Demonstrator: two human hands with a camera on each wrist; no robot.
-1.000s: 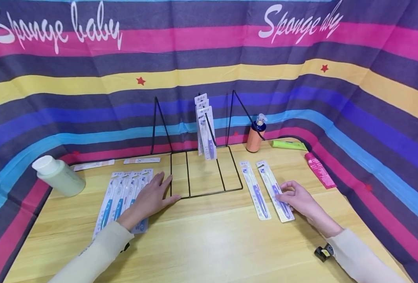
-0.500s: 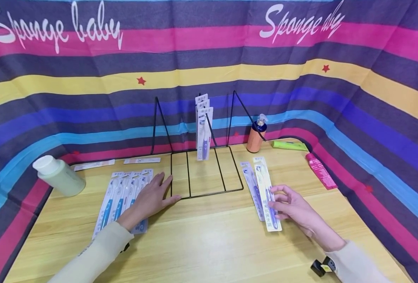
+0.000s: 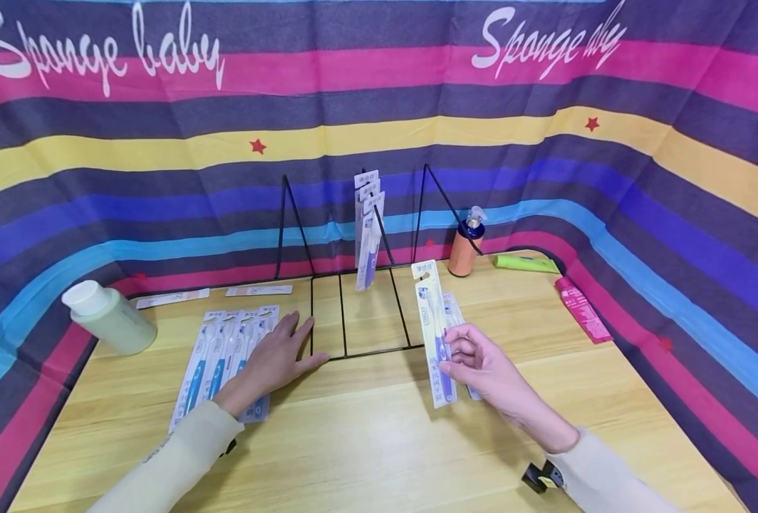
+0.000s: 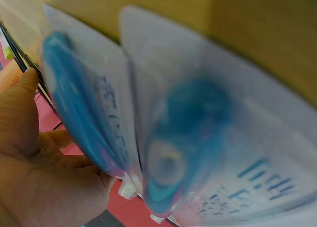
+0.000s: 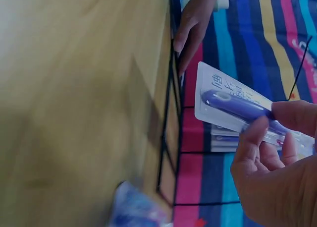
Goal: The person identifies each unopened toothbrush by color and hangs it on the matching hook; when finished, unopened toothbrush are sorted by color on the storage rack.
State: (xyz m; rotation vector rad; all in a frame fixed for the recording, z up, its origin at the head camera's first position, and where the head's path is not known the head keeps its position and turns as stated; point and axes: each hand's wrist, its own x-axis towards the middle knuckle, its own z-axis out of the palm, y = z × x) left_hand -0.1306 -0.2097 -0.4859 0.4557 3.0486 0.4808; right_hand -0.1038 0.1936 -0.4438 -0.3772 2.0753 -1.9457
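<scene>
My right hand (image 3: 494, 377) pinches a packaged purple toothbrush (image 3: 425, 313) between thumb and fingers. The pack is held up and tilted near the front right corner of a black wire rack (image 3: 280, 228). Behind it, partly hidden, another purple toothbrush pack (image 3: 452, 311) lies on the table. Several more purple toothbrush packs (image 3: 367, 242) hang from the rack's middle hook. My left hand (image 3: 273, 360) rests with fingers spread at the rack's left edge, its wrist over a row of blue toothbrush packs (image 3: 194, 370). Two of these blue packs (image 4: 84, 103) loom close in the left wrist view.
A pale green bottle (image 3: 116, 324) with a white cap stands at the left. Two thin flat packs (image 3: 258, 291) lie along the back. An orange pump bottle (image 3: 462, 253), a green tube (image 3: 525, 263) and a magenta tube (image 3: 583, 310) are at the back right.
My right hand has lifted the purple toothbrush pack off the table and carried it left to the rack's front right corner. The hanging packs sway slightly. My left hand stays put.
</scene>
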